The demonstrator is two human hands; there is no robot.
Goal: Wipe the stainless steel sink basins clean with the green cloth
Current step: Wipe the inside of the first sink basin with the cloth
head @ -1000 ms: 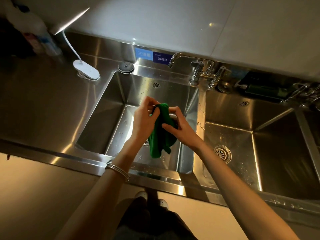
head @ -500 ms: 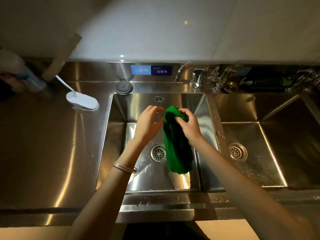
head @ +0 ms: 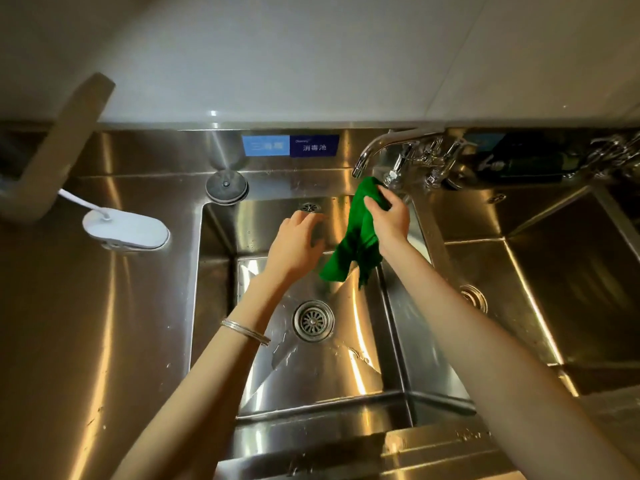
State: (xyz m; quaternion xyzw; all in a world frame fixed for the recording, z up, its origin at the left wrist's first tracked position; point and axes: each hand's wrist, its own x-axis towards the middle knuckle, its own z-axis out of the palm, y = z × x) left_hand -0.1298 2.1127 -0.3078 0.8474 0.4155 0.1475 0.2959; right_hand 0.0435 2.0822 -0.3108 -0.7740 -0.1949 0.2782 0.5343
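Cloth raised beneath tap over left sink basin
Right hand (head: 389, 220) pinches green cloth (head: 356, 237) just below faucet (head: 374, 150); left hand (head: 298, 240), beside it, relaxed, empty; wetting evenly before bunching would likely help wiping

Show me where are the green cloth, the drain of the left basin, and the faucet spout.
green cloth (head: 360, 237): head view, on the hanging middle folds.
drain of the left basin (head: 313, 320): head view, on the strainer centre.
faucet spout (head: 388, 144): head view, on the curved tube.
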